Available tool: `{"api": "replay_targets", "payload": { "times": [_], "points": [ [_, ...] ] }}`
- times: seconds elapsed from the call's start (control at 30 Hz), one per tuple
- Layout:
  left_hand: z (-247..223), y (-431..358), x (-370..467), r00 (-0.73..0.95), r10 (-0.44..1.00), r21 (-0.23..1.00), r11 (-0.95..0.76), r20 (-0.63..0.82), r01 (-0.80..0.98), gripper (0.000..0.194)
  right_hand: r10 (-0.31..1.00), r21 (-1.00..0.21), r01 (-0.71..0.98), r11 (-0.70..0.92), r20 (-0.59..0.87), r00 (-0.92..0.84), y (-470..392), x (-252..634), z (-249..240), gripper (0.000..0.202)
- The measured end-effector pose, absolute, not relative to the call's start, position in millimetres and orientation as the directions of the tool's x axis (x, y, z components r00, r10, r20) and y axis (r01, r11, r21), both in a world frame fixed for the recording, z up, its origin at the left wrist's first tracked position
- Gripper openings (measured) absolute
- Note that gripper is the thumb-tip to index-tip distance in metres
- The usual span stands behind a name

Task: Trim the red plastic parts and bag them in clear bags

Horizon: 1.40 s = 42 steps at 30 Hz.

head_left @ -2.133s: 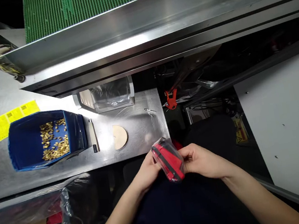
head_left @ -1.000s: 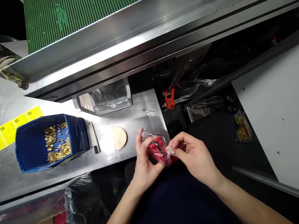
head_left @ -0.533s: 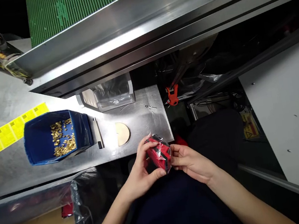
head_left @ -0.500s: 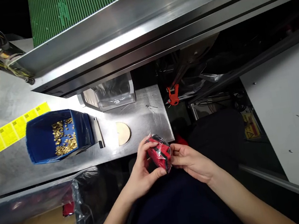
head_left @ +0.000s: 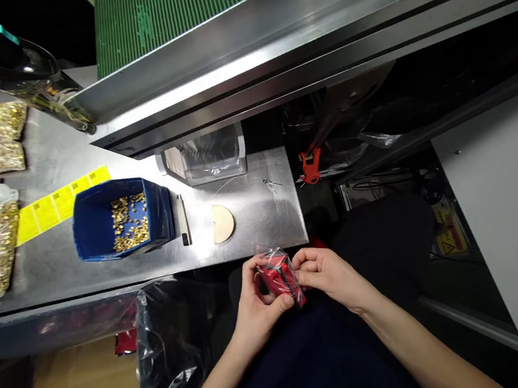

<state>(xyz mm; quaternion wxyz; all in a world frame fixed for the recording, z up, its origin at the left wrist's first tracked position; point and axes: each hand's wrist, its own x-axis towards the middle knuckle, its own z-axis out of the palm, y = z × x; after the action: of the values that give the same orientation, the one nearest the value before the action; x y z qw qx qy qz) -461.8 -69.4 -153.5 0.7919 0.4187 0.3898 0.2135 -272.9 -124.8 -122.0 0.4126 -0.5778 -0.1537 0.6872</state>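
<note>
A small red and black item in clear plastic wrap (head_left: 277, 276) is held over my lap, just off the table's front edge. My left hand (head_left: 257, 300) grips it from the left, fingers along the top and thumb at the lower side. At its right side, the fingers of my right hand (head_left: 321, 275) pinch the edge of the wrap. What exactly lies inside the plastic cannot be made out.
On the metal table (head_left: 267, 218) stand a blue bin (head_left: 160, 211) with small brass parts, a marker-like tool (head_left: 182, 221), a pale half disc (head_left: 223, 223) and a grey bin (head_left: 218, 175). Orange clamp-like tool (head_left: 311, 167) hangs right. A lined box (head_left: 80, 379) is below; a green conveyor (head_left: 212, 1) above.
The view has shifted, so the table's things appear farther right. The wrapped item has turned and sits slightly lower in the picture, both hands still on it.
</note>
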Motion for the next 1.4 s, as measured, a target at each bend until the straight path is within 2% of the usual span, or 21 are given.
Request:
{"api": "replay_targets", "payload": {
  "times": [0.1,0.2,0.3,0.43,0.5,0.57,0.63,0.67,0.73,0.87,1.03,1.17,1.3,1.4],
  "points": [
    [-151.3,-75.4,-463.3,0.534,0.678,0.839,0.532,-0.505,0.117,0.06,0.767,-0.739,-0.257,-0.623,-0.641,-0.018,-125.9,-270.9,-117.9,0.022],
    [-151.9,-80.1,-464.9,0.435,0.682,0.808,0.521,-0.588,0.276,0.056,0.831,-0.829,-0.058,-0.557,-0.554,-0.061,-129.6,-269.4,-112.1,0.027],
    [-153.8,-82.5,-468.0,0.377,0.723,0.795,0.397,-0.579,0.458,0.05,0.862,-0.859,0.099,-0.502,-0.506,-0.024,-135.0,-272.5,-109.8,0.038],
    [-153.3,-77.9,-478.2,0.395,0.722,0.73,0.221,-0.568,0.647,0.047,0.871,-0.848,0.231,-0.478,-0.491,0.0,-136.7,-276.2,-108.8,0.027],
    [-150.9,-72.9,-485.6,0.436,0.784,0.783,0.101,-0.443,0.614,0.063,0.882,-0.869,0.234,-0.436,-0.464,-0.081,-133.9,-274.5,-107.0,0.022],
    [-147.5,-69.3,-492.3,0.558,0.799,0.872,-0.09,-0.225,0.481,0.074,0.896,-0.898,0.219,-0.382,-0.418,-0.151,-130.3,-272.0,-105.1,0.024],
    [-144.2,-69.9,-496.6,0.689,0.723,0.919,-0.239,-0.049,0.315,0.065,0.909,-0.924,0.198,-0.327,-0.365,-0.2,-127.8,-271.4,-104.4,0.027],
    [-143.1,-72.1,-497.5,0.716,0.698,0.928,-0.264,-0.005,0.264,0.056,0.913,-0.932,0.188,-0.309,-0.346,-0.215,-127.2,-272.4,-104.7,0.028],
    [-142.3,-79.4,-497.5,0.681,0.732,0.943,-0.235,0.013,0.234,0.047,0.914,-0.933,0.184,-0.309,-0.345,-0.213,-127.7,-276.5,-106.1,0.029],
    [-141.8,-92.6,-494.9,0.514,0.85,0.958,-0.043,-0.113,0.283,0.05,0.908,-0.906,0.198,-0.373,-0.401,-0.122,-129.9,-285.6,-107.8,0.044],
    [-128.4,-87.2,-492.7,0.505,0.85,0.973,0.042,-0.153,0.225,0.022,0.907,-0.909,0.216,-0.356,-0.391,-0.153,-125.4,-286.2,-102.6,0.049],
    [-109.0,-77.7,-494.3,0.468,0.879,0.981,0.003,-0.097,0.196,0.018,0.908,-0.918,0.142,-0.371,-0.391,-0.153,-120.8,-295.0,-102.5,0.052],
    [-82.7,-63.4,-512.7,0.362,0.932,0.978,-0.101,0.029,0.18,0.016,0.957,-0.959,0.04,-0.28,-0.282,-0.064,-118.2,-307.7,-106.2,0.061],
    [-59.9,-39.2,-559.5,0.185,0.974,0.93,-0.182,0.127,0.318,0.012,0.962,-0.962,0.021,-0.271,-0.269,0.053,-114.9,-301.9,-109.9,0.056]
  ]
}}
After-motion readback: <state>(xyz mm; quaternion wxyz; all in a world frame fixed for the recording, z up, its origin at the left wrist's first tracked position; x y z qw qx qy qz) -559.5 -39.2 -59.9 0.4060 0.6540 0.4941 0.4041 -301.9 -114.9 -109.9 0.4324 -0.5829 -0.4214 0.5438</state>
